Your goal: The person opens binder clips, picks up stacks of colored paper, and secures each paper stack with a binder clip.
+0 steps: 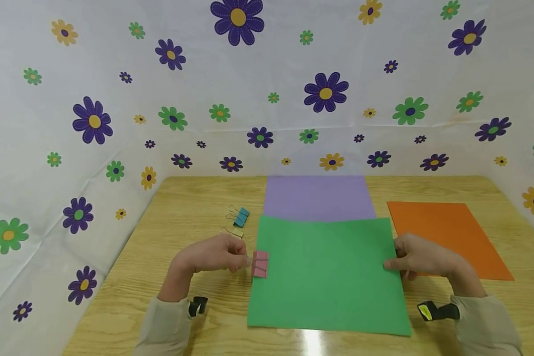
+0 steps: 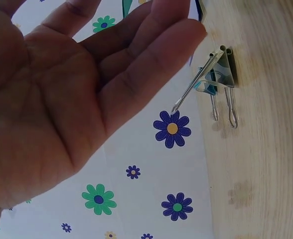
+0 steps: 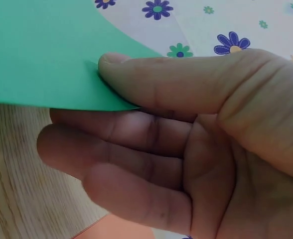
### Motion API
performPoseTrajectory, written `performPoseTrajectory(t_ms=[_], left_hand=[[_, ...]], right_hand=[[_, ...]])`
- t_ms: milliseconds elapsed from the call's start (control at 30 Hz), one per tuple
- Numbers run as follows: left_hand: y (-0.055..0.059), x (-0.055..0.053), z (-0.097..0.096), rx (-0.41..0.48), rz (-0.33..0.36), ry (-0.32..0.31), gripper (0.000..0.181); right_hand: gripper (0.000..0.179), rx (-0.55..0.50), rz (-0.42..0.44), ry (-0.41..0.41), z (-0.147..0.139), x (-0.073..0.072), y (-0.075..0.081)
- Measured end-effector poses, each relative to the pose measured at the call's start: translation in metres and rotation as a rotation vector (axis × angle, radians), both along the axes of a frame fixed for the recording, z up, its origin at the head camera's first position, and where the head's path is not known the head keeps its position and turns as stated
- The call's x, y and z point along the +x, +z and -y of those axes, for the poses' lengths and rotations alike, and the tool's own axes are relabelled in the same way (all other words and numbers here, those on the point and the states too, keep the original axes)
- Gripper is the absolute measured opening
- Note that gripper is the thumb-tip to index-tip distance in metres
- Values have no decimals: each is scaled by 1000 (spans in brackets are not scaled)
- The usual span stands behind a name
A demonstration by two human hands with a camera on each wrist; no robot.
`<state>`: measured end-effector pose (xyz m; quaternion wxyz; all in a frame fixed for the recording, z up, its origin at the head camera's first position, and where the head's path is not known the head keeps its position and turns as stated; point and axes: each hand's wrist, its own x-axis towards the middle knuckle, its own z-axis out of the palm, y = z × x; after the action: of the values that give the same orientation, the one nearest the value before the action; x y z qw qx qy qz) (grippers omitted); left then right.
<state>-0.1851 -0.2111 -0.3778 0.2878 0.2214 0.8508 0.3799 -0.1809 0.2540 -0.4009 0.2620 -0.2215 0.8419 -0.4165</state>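
A green sheet [image 1: 325,277] of paper or card is held a little above the table between both hands. On its left edge sits a pink binder clip [image 1: 260,264]. My left hand [image 1: 220,254] pinches that clip's wire handle; in the left wrist view the palm [image 2: 42,109] and several fingers show, while the pinch itself is hidden. With thumb above and fingers beneath, my right hand [image 1: 420,257] grips the sheet's right edge, and the right wrist view shows the thumb [image 3: 156,82] pressed on the green surface.
Beyond the left hand lie a blue binder clip [image 1: 241,217] and a yellow binder clip [image 1: 238,232]. A purple sheet [image 1: 318,198] lies partly under the green one. An orange sheet [image 1: 449,237] is at the right on the wooden table [image 1: 196,198]. Flower-printed cloth [image 1: 285,59] surrounds it.
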Motion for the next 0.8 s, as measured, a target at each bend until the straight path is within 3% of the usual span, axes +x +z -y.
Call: performPoseTrajectory(t_ms=[300, 800], left_hand=[[4, 4, -1, -34, 14, -17, 28], [0, 4, -5, -55, 43, -39, 33]], right_hand=[[36, -50, 37, 31, -1, 1, -2], [34, -3, 31, 63, -1, 1, -9]])
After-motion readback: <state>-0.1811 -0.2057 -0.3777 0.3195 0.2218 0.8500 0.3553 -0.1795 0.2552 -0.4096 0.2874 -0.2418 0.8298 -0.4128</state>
